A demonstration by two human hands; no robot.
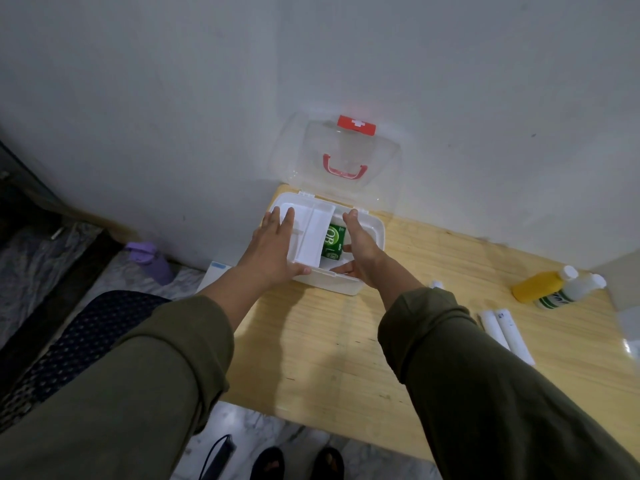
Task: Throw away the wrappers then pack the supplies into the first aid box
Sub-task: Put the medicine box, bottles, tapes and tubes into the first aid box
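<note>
The white plastic first aid box [372, 233] sits open on the pale wooden table [329, 341], its clear lid with the red handle [343, 166] propped back against the wall. Both hands are at the white divided inner tray [313, 237], which lies tilted over the left part of the box with its long axis running away from the person. The left hand [273, 244] lies flat on top of the tray, fingers spread and thumb hooked under its near edge. The right hand [360, 247] is inside the box just right of the tray, fingers loosely extended, closed on nothing that I can see. Between the two hands a green carton [334, 242] shows in the box bottom (probably the thing the tray must clear to seat level). Well off to the right of the right fingers lie the unpacked supplies: a yellow bottle [536, 287], a white green-labelled bottle [568, 292] and two white tubes [505, 332].
</note>
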